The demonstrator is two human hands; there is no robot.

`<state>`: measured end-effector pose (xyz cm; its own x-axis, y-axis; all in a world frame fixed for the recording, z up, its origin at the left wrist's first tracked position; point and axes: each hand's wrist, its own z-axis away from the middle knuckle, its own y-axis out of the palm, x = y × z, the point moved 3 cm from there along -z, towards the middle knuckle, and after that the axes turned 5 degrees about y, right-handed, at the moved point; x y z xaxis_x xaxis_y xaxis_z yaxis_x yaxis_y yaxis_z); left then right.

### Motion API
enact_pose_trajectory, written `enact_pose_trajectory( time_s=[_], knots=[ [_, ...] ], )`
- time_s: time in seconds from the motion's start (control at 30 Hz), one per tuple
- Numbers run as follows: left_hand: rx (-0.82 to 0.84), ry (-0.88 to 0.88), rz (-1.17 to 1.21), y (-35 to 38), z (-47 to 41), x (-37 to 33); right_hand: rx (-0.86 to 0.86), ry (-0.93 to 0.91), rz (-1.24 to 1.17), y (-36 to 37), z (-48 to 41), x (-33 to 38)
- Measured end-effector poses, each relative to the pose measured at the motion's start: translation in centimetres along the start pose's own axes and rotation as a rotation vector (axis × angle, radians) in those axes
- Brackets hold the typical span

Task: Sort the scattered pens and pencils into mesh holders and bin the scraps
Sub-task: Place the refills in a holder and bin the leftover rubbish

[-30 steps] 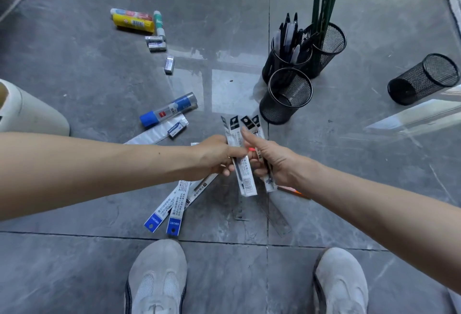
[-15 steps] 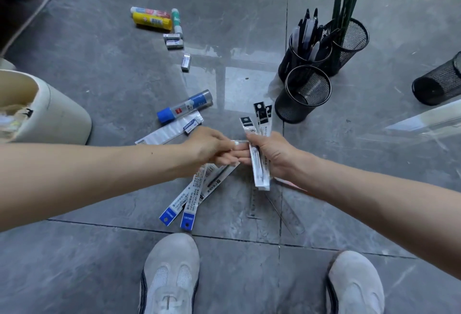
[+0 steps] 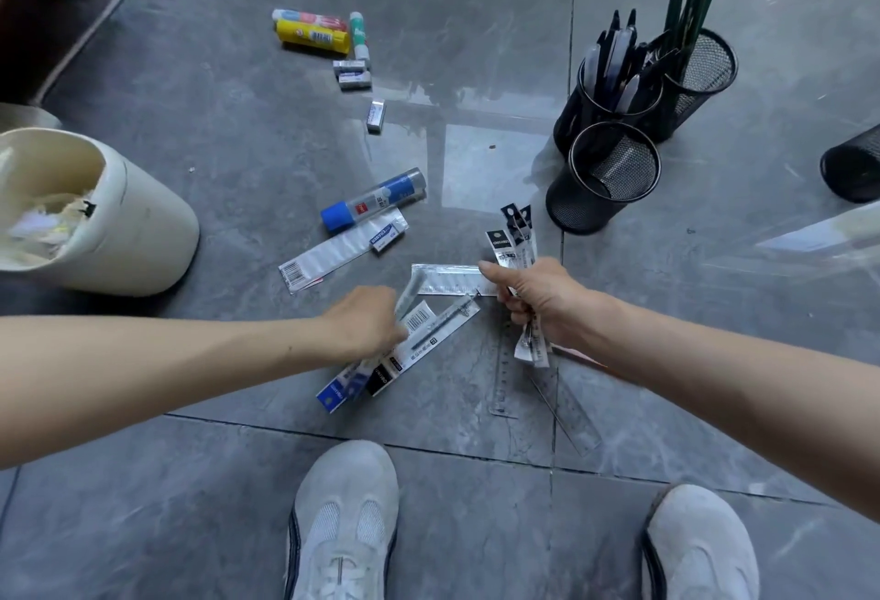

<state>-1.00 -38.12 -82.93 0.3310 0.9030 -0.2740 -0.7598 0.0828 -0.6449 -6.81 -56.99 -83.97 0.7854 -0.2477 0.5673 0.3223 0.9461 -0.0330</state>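
The right hand [image 3: 543,304] squeezes slippery clear plastic packs with black tops [image 3: 512,244]; some may slide out. At its 9 o'clock, the left hand [image 3: 364,328] hides its fingers, so I cannot tell its grip.

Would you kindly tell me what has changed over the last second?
The left hand has drawn away from the right hand, down and left to the packets on the floor; whether it grips one is unclear. The right hand still grips its bundle of packets. The mesh holders, bin and glue sticks lie as before.
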Motion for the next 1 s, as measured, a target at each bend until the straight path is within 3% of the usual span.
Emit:
enact_pose_trajectory(
  time_s=[0.17, 0.6, 0.7, 0.8, 0.87, 1.0],
  knots=[
    [0.01, 0.05, -0.166, -0.9, 0.4, 0.4, -0.002, -0.014, 0.033, 0.1, -0.1, 0.0],
    [0.084, 0.011, -0.128, 1.2, 1.2, 0.1, -0.021, 0.023, 0.041, 0.2, 0.4, -0.4],
    [0.099, 0.022, -0.1, -0.4, 1.2, 0.0, 0.056, 0.041, -0.019, 0.4, 0.6, 0.0],
    [-0.064, 0.171, -0.141, -2.6, 1.3, -1.1, 0.22, 0.1, -0.093, 0.7, 1.0, 0.2],
    [-0.239, 0.342, -0.31, -3.4, 1.5, -2.3, 0.336, 0.162, -0.138, 1.1, 1.4, 0.3],
    [-0.61, 0.991, -0.746, -3.6, 2.7, -5.7, 0.498, 0.296, -0.272, 2.2, 2.8, 0.6]
  ],
)
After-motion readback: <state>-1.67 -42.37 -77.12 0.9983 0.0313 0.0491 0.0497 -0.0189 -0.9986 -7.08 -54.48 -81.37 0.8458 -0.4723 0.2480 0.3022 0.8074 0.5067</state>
